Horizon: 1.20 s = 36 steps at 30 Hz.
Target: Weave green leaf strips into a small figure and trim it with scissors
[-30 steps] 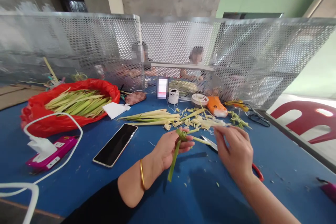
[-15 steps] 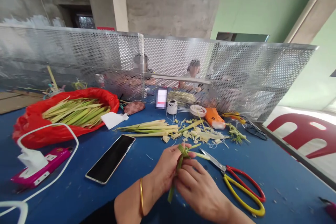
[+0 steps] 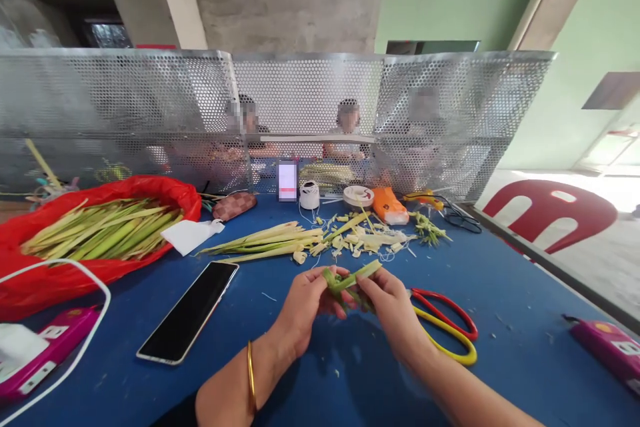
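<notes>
Above the near part of the blue counter (image 3: 240, 293), a folded green leaf strip (image 3: 357, 275) is held between both hands: its knotted end is pinched by the left hand (image 3: 303, 307), above a smooth gold-coloured bangle (image 3: 251, 377), and its flat, paler free end is gripped by the right hand (image 3: 395, 307). The strip's long axis is slanted from the knot rightward and slightly away, the pale tip being pointed to the far right. Half a second ago, the right fingers were tucked below the knot, with a length left hanging toward the near edge; now that hand has been brought to the right side, and the blades of the scissors (image 3: 469, 355), then exposed, are hidden behind it. The red and yellow handles are left visible. Farther left, a glossy black phone (image 3: 189, 312) is laid flat. Beyond, slender pale stalks (image 3: 265, 240) are bunched beside curled, chopped scraps (image 3: 383, 240), and fibrous leaves (image 3: 110, 230) are heaped in a crinkled red plastic bag (image 3: 165, 187). The far side is bounded by a perforated metal screen (image 3: 310, 93).
</notes>
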Each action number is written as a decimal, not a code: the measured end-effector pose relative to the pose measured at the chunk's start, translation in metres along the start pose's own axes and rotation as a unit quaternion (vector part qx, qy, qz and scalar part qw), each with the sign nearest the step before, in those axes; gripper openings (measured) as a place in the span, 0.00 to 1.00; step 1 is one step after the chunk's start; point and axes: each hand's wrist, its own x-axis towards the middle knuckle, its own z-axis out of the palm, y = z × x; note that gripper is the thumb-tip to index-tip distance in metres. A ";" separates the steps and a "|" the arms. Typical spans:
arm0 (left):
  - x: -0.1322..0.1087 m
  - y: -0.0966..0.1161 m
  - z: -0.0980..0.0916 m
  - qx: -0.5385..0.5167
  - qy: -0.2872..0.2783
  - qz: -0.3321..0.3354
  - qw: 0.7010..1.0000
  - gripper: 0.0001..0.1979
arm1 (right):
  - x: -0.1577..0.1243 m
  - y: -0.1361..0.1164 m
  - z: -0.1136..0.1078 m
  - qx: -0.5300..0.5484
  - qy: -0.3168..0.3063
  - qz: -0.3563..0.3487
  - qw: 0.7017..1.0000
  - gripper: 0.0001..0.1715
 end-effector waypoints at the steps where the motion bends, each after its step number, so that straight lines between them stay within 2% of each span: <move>1: 0.001 0.000 -0.001 0.003 0.003 -0.003 1.000 0.19 | -0.001 -0.001 0.001 0.004 -0.002 0.005 1.000 0.18; 8: 0.004 0.000 -0.006 0.042 0.017 -0.042 0.998 0.13 | 0.001 0.004 0.000 0.005 -0.049 -0.015 0.999 0.13; 11: 0.002 0.006 -0.006 0.026 -0.017 -0.042 0.999 0.09 | 0.005 0.006 -0.006 -0.031 -0.036 -0.035 0.998 0.10; 17: 0.002 0.009 -0.007 -0.024 -0.073 -0.083 0.994 0.12 | 0.011 0.003 -0.013 -0.129 -0.004 -0.087 0.988 0.09; 23: 0.004 0.002 -0.009 0.000 -0.031 -0.069 0.997 0.09 | 0.014 0.010 -0.013 -0.117 -0.014 -0.091 0.989 0.09; 28: 0.003 0.006 -0.008 -0.077 -0.077 -0.059 0.992 0.15 | 0.017 0.006 -0.014 -0.070 -0.016 -0.059 0.996 0.08; 30: 0.003 0.005 -0.007 -0.057 -0.080 -0.039 0.994 0.17 | 0.015 0.003 -0.013 -0.050 -0.015 -0.044 0.998 0.08; 33: 0.003 0.000 -0.005 0.011 -0.030 0.000 0.999 0.17 | 0.009 -0.003 -0.009 -0.008 -0.016 -0.002 1.000 0.08; 36: 0.005 -0.005 -0.005 0.033 0.018 0.017 0.999 0.17 | 0.003 -0.008 -0.006 0.043 -0.035 0.057 0.997 0.08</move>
